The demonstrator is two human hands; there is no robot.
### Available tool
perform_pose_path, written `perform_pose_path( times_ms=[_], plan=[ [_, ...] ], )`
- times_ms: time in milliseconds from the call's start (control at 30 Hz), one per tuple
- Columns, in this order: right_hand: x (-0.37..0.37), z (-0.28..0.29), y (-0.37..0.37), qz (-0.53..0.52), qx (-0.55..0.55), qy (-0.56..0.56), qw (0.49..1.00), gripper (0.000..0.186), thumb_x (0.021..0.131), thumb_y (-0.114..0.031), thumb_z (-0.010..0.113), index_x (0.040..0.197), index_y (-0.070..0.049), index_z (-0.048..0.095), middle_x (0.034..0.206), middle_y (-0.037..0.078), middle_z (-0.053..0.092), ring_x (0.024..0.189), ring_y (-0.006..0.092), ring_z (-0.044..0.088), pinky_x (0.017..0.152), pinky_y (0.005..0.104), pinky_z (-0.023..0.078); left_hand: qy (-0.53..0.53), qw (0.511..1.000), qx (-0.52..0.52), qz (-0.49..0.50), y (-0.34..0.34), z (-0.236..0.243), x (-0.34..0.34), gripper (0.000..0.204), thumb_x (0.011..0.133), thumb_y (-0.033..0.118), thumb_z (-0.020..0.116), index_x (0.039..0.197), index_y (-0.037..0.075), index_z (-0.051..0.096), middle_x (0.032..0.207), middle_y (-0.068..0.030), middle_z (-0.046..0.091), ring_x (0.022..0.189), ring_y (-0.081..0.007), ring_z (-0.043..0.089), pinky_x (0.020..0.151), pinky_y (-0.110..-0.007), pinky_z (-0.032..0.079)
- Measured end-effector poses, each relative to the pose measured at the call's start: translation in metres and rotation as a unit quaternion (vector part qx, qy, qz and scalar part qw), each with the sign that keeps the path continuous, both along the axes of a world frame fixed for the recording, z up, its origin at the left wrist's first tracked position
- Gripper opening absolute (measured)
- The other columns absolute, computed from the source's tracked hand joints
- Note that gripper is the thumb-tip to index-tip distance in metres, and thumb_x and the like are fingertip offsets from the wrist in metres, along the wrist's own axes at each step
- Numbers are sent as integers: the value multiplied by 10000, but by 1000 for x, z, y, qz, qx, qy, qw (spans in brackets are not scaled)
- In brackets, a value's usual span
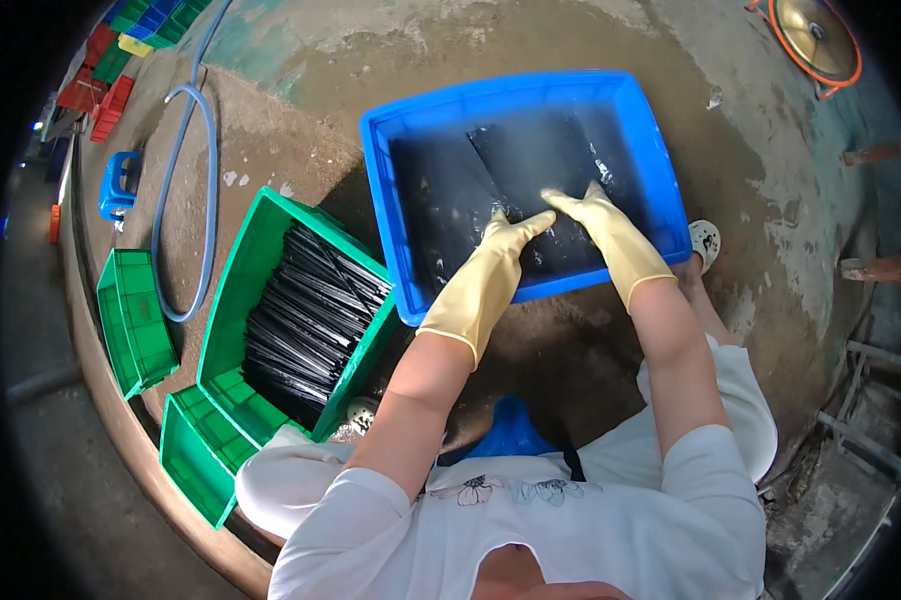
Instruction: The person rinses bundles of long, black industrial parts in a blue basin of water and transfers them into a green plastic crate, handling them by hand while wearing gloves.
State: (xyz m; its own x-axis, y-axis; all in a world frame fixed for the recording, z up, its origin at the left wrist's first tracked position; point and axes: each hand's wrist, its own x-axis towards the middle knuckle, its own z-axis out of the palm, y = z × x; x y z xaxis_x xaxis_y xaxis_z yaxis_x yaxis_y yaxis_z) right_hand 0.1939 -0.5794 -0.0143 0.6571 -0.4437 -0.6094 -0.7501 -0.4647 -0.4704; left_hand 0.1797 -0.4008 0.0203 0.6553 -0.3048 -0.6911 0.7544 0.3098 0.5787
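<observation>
Dipping into dark, murky water [561, 145], the fingers of my left hand [509, 232] and right hand [593, 208] are mostly hidden from view, so I cannot tell whether they are spread wide, drawn narrow or closed on something below. My thumbs show above the others, set apart from my fingers and pointing in toward each other, near but with a gap between their tips. Pale yellow gloves [471, 300] cover both hands and reach up onto my forearms. Around my fingers, small glints dot the surface, and just ahead of them a dark straight edge shows in the water. All of it lies in a wide blue tub [511, 88], whose near rim passes beneath my wrists. To the left of my fingers, outside the tub and close beside it, a green crate [226, 330] holds a thick bundle of thin black rods [316, 310]. Farther left are two smaller green crates, a curving blue hose [213, 180] and a blue jug [118, 195]. Well beyond my fingers to the right stands a round, orange-rimmed fan [816, 35]. Nearer, just right of the tub, is my spotted white clog [706, 243].
</observation>
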Motion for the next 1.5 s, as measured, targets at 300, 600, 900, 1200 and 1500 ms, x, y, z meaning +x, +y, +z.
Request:
perform_pose_path(
  times_ms=[300,600,900,1200,1500],
  plan=[
    [-8,-14,15,-102,502,-105,852,394,925,-215,718,1267,-31,653,1144,94,710,1006,193,672,894,356,545,52,998,2,-16,15,-10,1,759,834,113,801,1481,54,410,1355,-181,614,1169,-298,646,967,-419,544],
    [-12,13,16,-33,-221,-257,940,574,850,-391,776,1261,-16,634,1186,220,699,1097,389,672,953,442,534,-22,977,210,19,17,-26,5,516,879,97,720,1354,47,525,1255,-183,636,1109,-299,653,941,-403,518],
    [-10,21,38,-94,201,-127,967,893,790,-318,875,1487,18,428,1439,178,565,1281,295,581,1097,359,448,70,996,50,-4,6,-34,12,725,980,415,637,1552,60,367,1594,-103,413,1460,-247,382,1197,-341,302],
    [-5,30,37,32,-65,-108,991,629,901,-314,765,1358,53,534,1374,233,603,1229,343,622,1041,437,500,82,990,90,71,13,-8,9,714,959,383,694,1530,58,414,1553,-119,462,1443,-232,405,1196,-316,306],
    [-3,15,29,-100,195,-72,973,986,772,-519,841,1443,91,456,1470,246,513,1376,324,484,1112,389,429,48,993,100,-26,-2,-26,16,560,943,346,709,1390,39,566,1386,-148,612,1282,-267,570,1098,-366,447]
  ],
)
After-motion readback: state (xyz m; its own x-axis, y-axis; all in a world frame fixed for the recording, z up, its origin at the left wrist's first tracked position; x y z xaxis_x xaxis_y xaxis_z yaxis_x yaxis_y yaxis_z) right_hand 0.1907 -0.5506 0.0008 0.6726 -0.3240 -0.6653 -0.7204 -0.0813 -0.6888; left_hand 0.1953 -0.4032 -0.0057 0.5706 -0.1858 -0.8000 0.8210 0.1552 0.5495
